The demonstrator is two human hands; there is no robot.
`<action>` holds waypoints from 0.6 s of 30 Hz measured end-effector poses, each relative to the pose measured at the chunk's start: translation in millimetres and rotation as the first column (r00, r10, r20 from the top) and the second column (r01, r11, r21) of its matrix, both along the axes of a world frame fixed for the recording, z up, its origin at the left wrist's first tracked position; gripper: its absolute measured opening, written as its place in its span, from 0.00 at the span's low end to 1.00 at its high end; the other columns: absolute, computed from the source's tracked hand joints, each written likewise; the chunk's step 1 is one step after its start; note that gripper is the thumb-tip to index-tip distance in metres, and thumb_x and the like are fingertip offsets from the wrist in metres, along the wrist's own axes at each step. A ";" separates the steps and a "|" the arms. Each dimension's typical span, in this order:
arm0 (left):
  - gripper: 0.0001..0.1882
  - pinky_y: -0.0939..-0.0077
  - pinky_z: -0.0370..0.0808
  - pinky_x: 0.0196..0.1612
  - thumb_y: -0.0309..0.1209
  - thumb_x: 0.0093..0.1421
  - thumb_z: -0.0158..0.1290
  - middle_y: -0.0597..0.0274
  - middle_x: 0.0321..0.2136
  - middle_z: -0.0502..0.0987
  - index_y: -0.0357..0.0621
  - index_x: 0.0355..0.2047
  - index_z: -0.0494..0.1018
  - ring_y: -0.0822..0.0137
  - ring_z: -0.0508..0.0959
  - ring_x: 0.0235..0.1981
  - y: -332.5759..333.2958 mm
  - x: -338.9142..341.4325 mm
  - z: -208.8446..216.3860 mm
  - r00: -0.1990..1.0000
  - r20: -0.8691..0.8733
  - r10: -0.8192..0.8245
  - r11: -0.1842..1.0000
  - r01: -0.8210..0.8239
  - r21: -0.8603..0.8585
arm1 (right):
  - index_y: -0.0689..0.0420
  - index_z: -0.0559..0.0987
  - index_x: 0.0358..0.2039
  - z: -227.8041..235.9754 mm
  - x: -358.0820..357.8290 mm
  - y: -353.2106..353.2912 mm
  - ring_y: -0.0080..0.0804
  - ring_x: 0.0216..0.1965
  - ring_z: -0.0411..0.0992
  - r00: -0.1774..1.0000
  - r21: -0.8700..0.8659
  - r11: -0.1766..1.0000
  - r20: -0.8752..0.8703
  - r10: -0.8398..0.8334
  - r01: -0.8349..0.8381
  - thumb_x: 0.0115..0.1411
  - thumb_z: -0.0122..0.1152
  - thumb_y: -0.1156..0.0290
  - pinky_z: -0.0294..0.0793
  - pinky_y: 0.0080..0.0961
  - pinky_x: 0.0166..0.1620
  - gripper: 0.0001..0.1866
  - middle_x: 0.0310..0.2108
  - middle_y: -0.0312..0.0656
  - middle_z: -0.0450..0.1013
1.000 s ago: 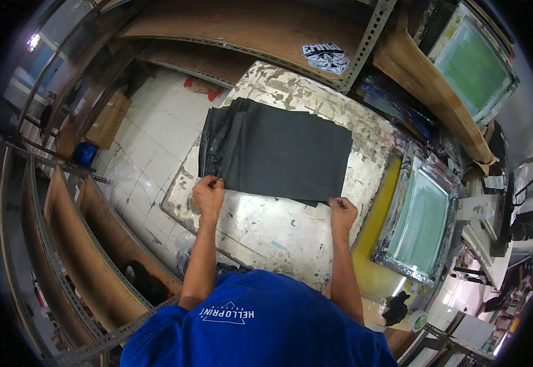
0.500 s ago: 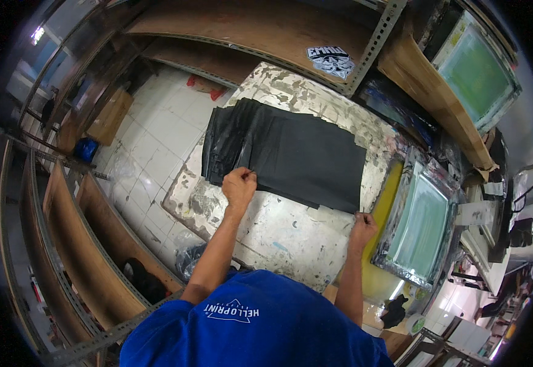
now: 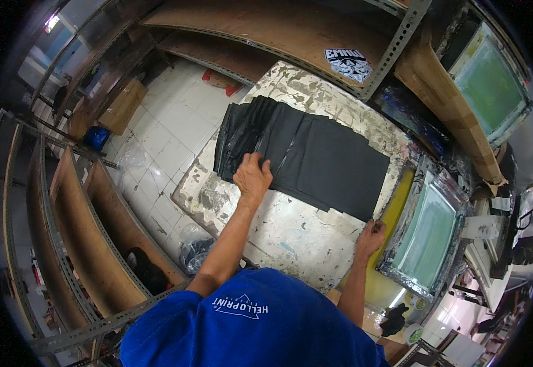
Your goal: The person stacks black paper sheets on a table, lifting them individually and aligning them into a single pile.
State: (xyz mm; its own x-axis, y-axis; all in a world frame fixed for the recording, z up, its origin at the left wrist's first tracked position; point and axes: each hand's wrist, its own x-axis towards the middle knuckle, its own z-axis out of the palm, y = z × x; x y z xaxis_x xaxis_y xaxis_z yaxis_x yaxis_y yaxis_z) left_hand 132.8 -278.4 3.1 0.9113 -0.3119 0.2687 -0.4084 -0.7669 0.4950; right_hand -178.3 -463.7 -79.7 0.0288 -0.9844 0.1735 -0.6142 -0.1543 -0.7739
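A fanned stack of flat black sheets (image 3: 333, 156), thin and plastic-looking, lies on a worn, paint-stained white tabletop (image 3: 297, 235). Its left part is creased and shiny, while the right part is smooth. My left hand (image 3: 253, 178) rests over the near left side of the stack, fingers apart and bent against the creased layers. At the near right corner, my right hand (image 3: 371, 237) is closed, thumb and fingertips pinching the edge of the top sheet. How many layers it grips is hidden.
Right of the table stand a yellow panel (image 3: 395, 211) and a framed green printing screen (image 3: 426, 226). Another screen (image 3: 492, 85) leans behind cardboard (image 3: 447, 98). Metal-and-wood shelving (image 3: 266, 30) runs along the far side; more shelves (image 3: 89, 226) stand at left. A clear plastic bag (image 3: 196, 252) lies by the table.
My left hand has loosened from its pinch and shifted over the stack, its fingers spreading. A new shiny crease shows mid-stack. The right hand stays at the corner. The whole view has shifted slightly.
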 end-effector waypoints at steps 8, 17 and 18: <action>0.21 0.61 0.70 0.40 0.36 0.43 0.68 0.56 0.40 0.69 0.41 0.37 0.78 0.54 0.71 0.43 -1.9 36.2 -9.8 0.989 0.151 -0.009 0.951 -0.038 0.308 | 0.63 0.75 0.40 11.7 8.1 16.2 0.36 0.22 0.70 0.991 -0.033 0.996 -0.112 0.080 -0.084 0.56 0.65 0.67 0.70 0.36 0.31 0.15 0.20 0.43 0.71; 0.16 0.59 0.66 0.46 0.33 0.40 0.66 0.56 0.41 0.68 0.40 0.31 0.79 0.54 0.67 0.47 -9.6 38.5 -4.0 0.990 0.129 -0.056 0.945 0.010 0.328 | 0.61 0.77 0.41 5.9 8.3 19.8 0.34 0.22 0.70 0.990 -0.113 0.987 -0.104 0.099 -0.111 0.55 0.66 0.69 0.70 0.34 0.29 0.15 0.21 0.40 0.70; 0.16 0.60 0.65 0.47 0.33 0.40 0.66 0.56 0.42 0.68 0.40 0.30 0.79 0.54 0.67 0.47 -11.7 38.8 -3.3 0.991 0.127 -0.045 0.945 0.001 0.326 | 0.61 0.77 0.40 5.4 7.4 19.9 0.34 0.22 0.69 0.991 -0.124 0.987 -0.098 0.090 -0.102 0.55 0.66 0.70 0.69 0.33 0.28 0.14 0.21 0.39 0.69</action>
